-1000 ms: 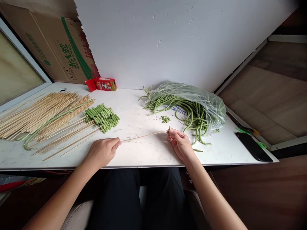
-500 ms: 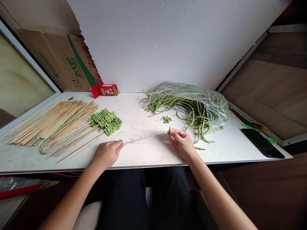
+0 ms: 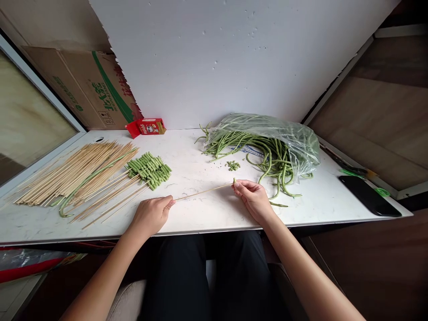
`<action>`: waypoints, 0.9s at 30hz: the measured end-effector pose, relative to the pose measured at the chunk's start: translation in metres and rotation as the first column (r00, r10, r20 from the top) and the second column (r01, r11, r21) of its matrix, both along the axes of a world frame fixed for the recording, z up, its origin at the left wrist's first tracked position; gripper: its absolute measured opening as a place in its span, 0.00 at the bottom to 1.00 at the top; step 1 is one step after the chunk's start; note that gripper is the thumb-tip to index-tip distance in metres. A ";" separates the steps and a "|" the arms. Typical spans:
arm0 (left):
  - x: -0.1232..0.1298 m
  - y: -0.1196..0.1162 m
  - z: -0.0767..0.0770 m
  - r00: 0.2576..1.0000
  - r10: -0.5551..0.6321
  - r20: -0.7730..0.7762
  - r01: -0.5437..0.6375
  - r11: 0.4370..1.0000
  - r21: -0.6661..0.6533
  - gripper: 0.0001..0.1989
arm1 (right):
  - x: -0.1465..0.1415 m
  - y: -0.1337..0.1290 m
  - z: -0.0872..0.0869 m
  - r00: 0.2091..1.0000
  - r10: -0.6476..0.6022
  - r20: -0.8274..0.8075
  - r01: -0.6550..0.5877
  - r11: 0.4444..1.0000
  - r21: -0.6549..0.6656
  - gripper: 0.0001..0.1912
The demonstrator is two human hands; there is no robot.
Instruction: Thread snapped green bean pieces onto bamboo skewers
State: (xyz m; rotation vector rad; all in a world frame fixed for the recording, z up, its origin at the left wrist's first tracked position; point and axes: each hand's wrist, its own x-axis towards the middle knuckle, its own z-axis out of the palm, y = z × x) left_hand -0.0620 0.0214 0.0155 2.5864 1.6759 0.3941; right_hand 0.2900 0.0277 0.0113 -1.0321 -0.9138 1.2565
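Thin pale wooden skewer [image 3: 204, 191]: spans between both hands above white marbled tabletop [image 3: 200, 216] | left hand [image 3: 152, 215]: fingers gripping its left end, likely for steadiness | right hand [image 3: 253, 199]: fingertips pinching short green bean piece [image 3: 234, 180] at its other end, seemingly for alignment | bean-loaded wooden skewers [image 3: 149, 170]: stacked together leftward, apparently keeping the middle free

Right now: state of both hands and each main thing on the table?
Left hand: closed on one end of the bamboo skewer.
Right hand: pinching a bean piece.
Bamboo skewer: stretched between the hands.
Loose skewers: bare, heaped, a long bean lying across.
Loaded skewers: stacked, bean segments at one end.
Bean trimmings: small pile.
Plastic bag: open, long beans spilling out.
Red carton: flap open.
Phone: flat, screen dark.
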 end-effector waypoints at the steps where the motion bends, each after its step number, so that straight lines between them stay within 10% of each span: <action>1: 0.000 0.000 0.000 1.000 0.000 -0.001 0.000 1.000 0.000 0.18 | -0.001 -0.001 0.000 1.000 0.003 0.007 -0.003 1.000 0.006 0.12; 27: 0.016 -0.012 -0.009 0.973 -0.166 0.162 0.148 0.982 0.116 0.18 | -0.058 -0.025 0.011 0.988 0.030 0.150 -0.035 0.999 0.030 0.18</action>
